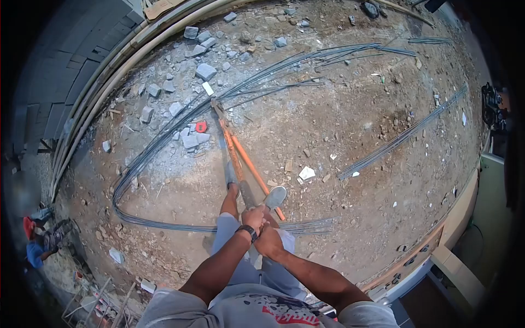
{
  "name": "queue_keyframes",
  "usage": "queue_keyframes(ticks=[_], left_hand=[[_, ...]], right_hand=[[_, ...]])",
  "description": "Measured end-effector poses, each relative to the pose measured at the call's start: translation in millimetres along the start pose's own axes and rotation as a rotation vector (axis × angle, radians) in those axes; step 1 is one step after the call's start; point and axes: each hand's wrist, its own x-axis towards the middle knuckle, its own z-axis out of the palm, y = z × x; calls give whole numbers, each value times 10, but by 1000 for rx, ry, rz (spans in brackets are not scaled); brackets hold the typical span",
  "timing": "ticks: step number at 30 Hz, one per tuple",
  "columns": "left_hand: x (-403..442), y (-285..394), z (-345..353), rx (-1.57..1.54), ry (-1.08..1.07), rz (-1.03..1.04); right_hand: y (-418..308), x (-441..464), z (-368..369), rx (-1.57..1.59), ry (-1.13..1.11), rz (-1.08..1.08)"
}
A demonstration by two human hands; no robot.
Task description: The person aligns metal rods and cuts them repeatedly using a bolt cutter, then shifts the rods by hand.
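- Dirt ground [372, 142], strewn with rubble, fades into the dark edge of the lens.
- Pale poles [112, 82] curve along the left side and are cut off at the top.
- A long bundle of thin bars [123, 183] bends in a wide U around the person's feet; the legs hide a short stretch of it.
- A shorter bundle [402, 137] lies off to the right, well apart from both hands.
- The bolt cutter [250, 164], with 2 orange handles, reaches ahead of the hands to the long bundle; whether a bar sits between its blades is too small to tell.
- The right shoe [276, 195] overlaps the free handle, hiding part of it.
- The left hand [254, 217], below a dark watch [249, 232], and the right hand [269, 241], just behind it, are clenched around the other handle; their fingers hide its end.
- A grey stone [206, 71] lies beyond the bars.
- A small red object [201, 127] rests left of the cutter, its markings unreadable.
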Motion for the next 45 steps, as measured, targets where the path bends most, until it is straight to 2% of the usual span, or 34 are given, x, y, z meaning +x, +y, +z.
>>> queue_keyframes(ticks=[1, 2, 3, 5, 7, 9, 11, 13, 15, 16, 18, 21, 24, 27, 30, 32, 34, 36, 40, 42, 43, 45], left_hand=[[164, -125, -6, -7, -33, 10], [-74, -84, 250, -39, 125, -27], [240, -232, 314, -80, 103, 13], [638, -950, 152, -164, 94, 34], [1043, -1387, 113, 61, 272, 166], [1794, -2153, -160, 234, 364, 351], [1723, -1992, 44, 674, 492, 368], [1798, -1934, 223, 850, 541, 442], [2072, -2121, 215, 772, 567, 579], [2255, -2284, 167, 749, 588, 645], [2758, -2776, -94, 765, 644, 768], [2608, -2596, -141, 339, 359, 172], [2246, -1948, -157, 162, 165, 38], [2489, -2192, -352, 221, -11, 7], [2304, -2069, -110, 128, 85, -45], [2366, -2215, -59, 44, 167, 32], [2389, -2194, -78, 50, 222, -154], [2329, -2140, -65, 84, 264, -198], [2429, -2315, -20, 90, 367, -99], [2629, -2470, 44, 43, 434, -42], [2757, -2564, 5, 45, 393, -45], [3144, -2739, -258, 30, 339, -28]], right_hand=[[70, 44, -13, -22, 1, 73], [191, 167, -44, -27, -10, 83], [380, 266, -55, -30, -24, 97], [1009, 227, 228, -45, -63, 157], [1707, 714, 720, -75, -51, 123], [2137, 950, 942, -108, -60, 88], [2593, 1177, 1135, -95, -28, 53], [3056, 1445, 1348, -46, 61, -8], [3411, 1721, 1647, -8, 108, -9], [3537, 1821, 1788, 20, 200, -77], [3636, 1926, 1900, -27, 246, -98], [3484, 1869, 2054, -43, 288, -64], [3248, 1802, 1978, -100, 335, -5], [3004, 1649, 1843, -118, 288, 169], [2904, 1624, 1716, -127, 309, 316], [2864, 1589, 1622, -117, 290, 264], [2950, 1629, 1680, -85, 220, 269], [3118, 1680, 1879, -20, 231, 277], [3452, 1803, 2063, -33, 209, 232], [3643, 1872, 2154, 37, 292, 121], [3716, 1943, 2165, 63, 327, 54], [3912, 2272, 2268, 51, 242, 126]])
